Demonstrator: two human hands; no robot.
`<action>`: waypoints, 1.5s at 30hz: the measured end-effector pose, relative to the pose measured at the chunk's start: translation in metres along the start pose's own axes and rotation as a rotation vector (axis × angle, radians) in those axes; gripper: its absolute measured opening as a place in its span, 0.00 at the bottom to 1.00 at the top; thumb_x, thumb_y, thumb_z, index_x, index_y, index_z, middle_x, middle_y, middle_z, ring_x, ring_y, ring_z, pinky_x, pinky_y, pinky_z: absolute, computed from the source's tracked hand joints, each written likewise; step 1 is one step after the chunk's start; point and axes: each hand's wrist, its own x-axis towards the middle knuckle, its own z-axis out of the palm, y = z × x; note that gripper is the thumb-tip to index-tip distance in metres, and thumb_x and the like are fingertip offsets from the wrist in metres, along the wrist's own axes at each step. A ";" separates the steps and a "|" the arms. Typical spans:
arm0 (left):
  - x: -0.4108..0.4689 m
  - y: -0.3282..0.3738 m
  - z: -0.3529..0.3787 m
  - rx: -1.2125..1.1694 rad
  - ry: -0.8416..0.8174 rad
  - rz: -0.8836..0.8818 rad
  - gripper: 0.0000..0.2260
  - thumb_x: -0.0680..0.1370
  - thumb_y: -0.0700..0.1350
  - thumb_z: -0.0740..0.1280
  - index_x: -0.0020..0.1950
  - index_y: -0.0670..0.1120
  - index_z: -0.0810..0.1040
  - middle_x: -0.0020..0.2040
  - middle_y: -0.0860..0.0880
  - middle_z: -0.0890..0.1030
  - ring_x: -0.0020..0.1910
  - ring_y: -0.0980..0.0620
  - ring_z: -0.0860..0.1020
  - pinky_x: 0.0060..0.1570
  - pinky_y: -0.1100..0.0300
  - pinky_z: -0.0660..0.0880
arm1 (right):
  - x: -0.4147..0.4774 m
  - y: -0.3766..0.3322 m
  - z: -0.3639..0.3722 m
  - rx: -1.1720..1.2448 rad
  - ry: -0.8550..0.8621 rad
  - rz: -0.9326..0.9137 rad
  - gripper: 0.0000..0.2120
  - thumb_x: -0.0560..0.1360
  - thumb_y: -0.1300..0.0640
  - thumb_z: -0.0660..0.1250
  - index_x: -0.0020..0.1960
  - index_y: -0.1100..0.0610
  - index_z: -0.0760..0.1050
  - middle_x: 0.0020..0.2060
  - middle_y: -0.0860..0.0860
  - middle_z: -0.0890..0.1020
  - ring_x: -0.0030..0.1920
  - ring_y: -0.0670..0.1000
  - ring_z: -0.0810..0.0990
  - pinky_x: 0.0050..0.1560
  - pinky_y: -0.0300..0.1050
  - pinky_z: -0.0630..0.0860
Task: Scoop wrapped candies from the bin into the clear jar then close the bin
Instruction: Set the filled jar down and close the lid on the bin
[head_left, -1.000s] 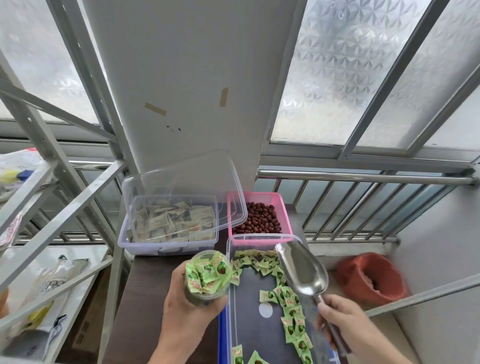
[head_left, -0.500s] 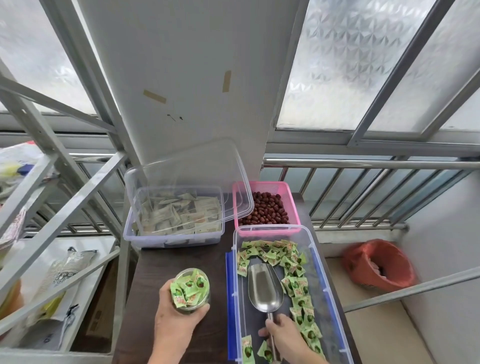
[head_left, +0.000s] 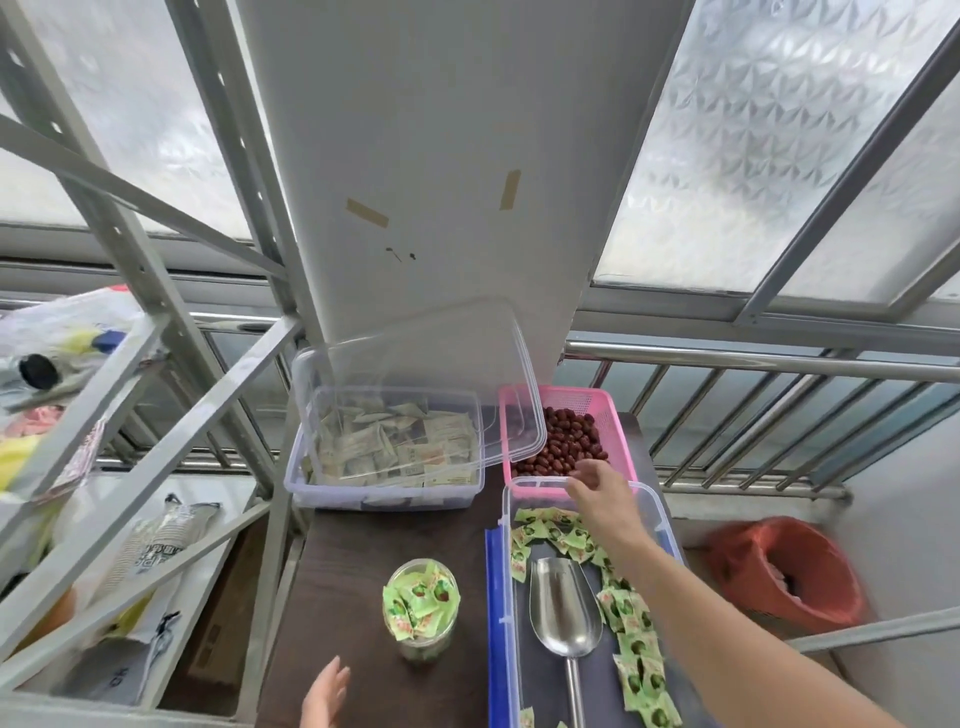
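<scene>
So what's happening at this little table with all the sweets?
A person is filling a clear jar with green wrapped candies from a bin. The jar stands full on the table, and the metal scoop lies in the bin. The right hand reaches toward the bin's far rim; the left hand is empty.

Light: bright, even daylight through the frosted patterned window panes (head_left: 753, 156).
Shadows: faint and soft on the dark brown worktop (head_left: 353, 571).
Blur: the red plastic-lined bin (head_left: 789, 577) and left shelving smear slightly.
Distortion: wide-angle bending of the grey metal frame bars (head_left: 104, 182) at the edges.
</scene>
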 end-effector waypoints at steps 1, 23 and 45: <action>-0.001 0.004 0.003 -0.052 0.100 -0.031 0.22 0.87 0.34 0.50 0.81 0.32 0.49 0.84 0.38 0.50 0.83 0.44 0.48 0.80 0.55 0.46 | 0.014 -0.019 0.008 0.066 -0.022 0.004 0.22 0.78 0.57 0.68 0.71 0.58 0.71 0.60 0.52 0.81 0.58 0.52 0.79 0.59 0.46 0.76; -0.051 0.266 0.012 0.634 0.334 0.989 0.40 0.66 0.53 0.81 0.74 0.52 0.68 0.69 0.54 0.72 0.66 0.63 0.69 0.67 0.58 0.66 | -0.151 -0.179 -0.182 -0.075 0.170 -0.962 0.17 0.63 0.43 0.80 0.46 0.37 0.75 0.45 0.32 0.82 0.45 0.30 0.80 0.46 0.15 0.70; -0.029 0.045 0.212 0.389 0.047 0.254 0.22 0.83 0.42 0.67 0.76 0.40 0.67 0.64 0.49 0.73 0.69 0.47 0.72 0.61 0.61 0.63 | -0.139 0.156 -0.112 0.068 -0.097 -0.017 0.34 0.79 0.56 0.68 0.80 0.50 0.57 0.76 0.48 0.68 0.71 0.46 0.70 0.72 0.44 0.65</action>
